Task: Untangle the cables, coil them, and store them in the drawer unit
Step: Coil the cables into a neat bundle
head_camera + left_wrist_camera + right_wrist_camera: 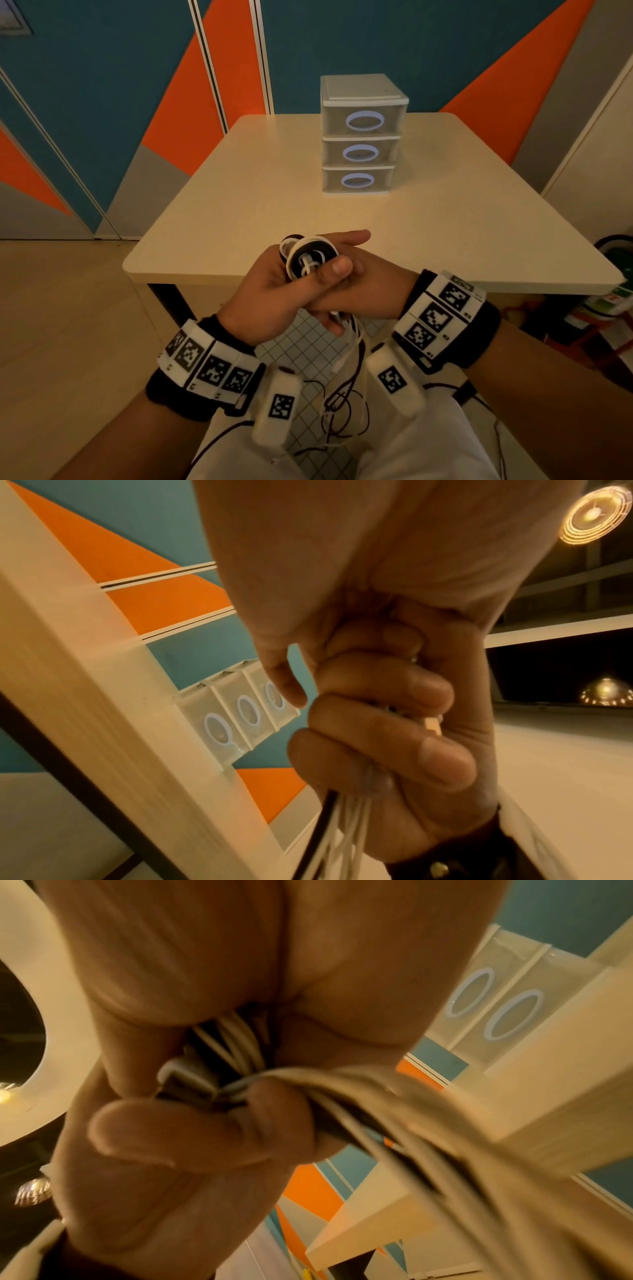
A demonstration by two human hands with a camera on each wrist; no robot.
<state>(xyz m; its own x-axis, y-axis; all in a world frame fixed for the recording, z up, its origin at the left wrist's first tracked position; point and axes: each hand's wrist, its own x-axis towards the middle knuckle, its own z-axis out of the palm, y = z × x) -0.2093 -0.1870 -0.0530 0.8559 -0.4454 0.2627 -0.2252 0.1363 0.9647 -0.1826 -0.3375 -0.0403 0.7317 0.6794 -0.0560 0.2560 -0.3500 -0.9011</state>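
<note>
cables — inside both hands' grip

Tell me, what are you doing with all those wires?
A person is winding a bundle of white and black cables into a coil. The left hand grips the coil with its thumb pressed across it, while the right hand lies under it with fingers stretched out. Loose cable ends dangle below. On the cream table stands a small translucent three-drawer plastic unit, all drawers closed, so nothing is stored yet.
</note>
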